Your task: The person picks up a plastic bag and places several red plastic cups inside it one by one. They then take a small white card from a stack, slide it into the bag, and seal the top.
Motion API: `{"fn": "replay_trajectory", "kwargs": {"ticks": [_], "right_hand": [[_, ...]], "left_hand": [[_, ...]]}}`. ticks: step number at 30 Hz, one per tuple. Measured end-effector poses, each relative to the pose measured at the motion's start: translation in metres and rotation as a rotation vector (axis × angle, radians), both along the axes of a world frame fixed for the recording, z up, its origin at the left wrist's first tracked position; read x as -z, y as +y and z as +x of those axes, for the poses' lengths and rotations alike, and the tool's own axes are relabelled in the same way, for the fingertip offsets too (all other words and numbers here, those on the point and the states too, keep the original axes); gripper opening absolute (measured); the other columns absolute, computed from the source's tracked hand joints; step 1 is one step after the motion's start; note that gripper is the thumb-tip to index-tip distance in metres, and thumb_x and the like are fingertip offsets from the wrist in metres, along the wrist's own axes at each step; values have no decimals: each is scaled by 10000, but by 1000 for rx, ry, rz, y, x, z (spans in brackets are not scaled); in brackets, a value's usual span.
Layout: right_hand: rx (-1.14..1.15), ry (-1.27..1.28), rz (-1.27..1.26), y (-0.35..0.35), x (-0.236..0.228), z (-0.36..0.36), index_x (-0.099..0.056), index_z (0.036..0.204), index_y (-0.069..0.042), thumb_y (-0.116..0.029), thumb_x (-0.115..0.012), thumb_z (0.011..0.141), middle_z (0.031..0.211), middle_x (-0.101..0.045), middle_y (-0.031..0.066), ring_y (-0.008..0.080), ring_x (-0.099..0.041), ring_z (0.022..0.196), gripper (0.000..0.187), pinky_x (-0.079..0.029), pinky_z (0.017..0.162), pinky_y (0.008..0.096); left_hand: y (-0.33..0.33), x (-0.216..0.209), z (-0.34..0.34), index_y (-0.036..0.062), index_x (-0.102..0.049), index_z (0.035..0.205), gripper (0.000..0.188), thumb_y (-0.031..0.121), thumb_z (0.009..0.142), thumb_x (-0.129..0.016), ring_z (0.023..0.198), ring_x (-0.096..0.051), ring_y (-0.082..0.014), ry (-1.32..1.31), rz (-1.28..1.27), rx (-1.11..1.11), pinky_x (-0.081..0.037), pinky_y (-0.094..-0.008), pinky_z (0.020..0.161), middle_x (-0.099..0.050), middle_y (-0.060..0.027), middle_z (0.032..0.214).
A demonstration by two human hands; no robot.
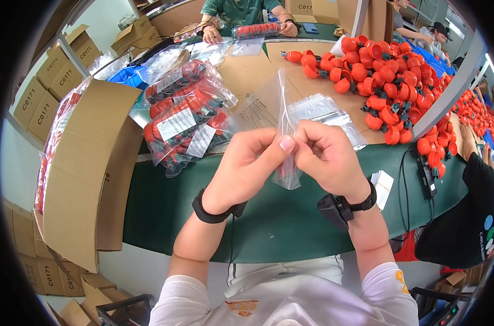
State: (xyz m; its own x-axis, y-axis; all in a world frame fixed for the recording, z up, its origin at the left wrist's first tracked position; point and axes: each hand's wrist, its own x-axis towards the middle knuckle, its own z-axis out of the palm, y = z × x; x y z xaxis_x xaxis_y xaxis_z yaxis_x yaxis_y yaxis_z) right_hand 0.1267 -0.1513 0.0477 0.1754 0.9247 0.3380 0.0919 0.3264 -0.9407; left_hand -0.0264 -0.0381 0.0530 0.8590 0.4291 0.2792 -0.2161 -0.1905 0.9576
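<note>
Both hands meet over the middle of the green table, pinching the upper part of a clear plastic bag point(284, 117) between thumbs and fingers. My left hand point(248, 165) grips one side of it and my right hand point(331, 155) the other, thumbs nearly touching. The bag's lower end hangs below my fingers; whether anything lies inside I cannot tell. Just beyond my right hand lies a stack of flat clear bags point(320, 108). To the left of my left hand are filled bags point(190, 117) of red and black parts, with white labels.
Red cup-shaped parts point(388, 76) with black fittings are heaped at the right. A large open cardboard box point(84, 168) stands at the left edge. White cards point(383, 187) and a black power adapter point(426, 176) lie at right. Across the table a person in green handles a filled bag point(258, 31).
</note>
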Motion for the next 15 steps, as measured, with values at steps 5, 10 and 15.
{"fn": "replay_trajectory", "kwargs": {"ticks": [5,10,15], "right_hand": [[34,-21,-74,-1,-8,5,-540,808,-4,-53,-632,922,759,-556,-41,15,-501,730,154,-461,642,209],[291,-161,-120,-6,-9,18,-570,756,21,-61,-688,881,694,-600,-20,19,-539,680,191,-473,616,214],[437,-388,-180,-13,-15,27,-567,716,11,-102,-723,839,604,-594,37,64,-587,614,228,-447,555,258]], "left_hand": [[9,-2,-3,-26,-629,815,291,183,1014,-589,656,-538,-96,39,163,-85,-435,-274,603,-608,-44,708],[14,-7,-5,-25,-631,763,191,115,888,-667,567,-566,-195,117,571,-342,-447,-301,567,-591,-121,671],[23,-5,-10,-42,-542,710,188,41,796,-687,540,-481,-123,174,712,-451,-409,-286,535,-527,-81,624]]}}
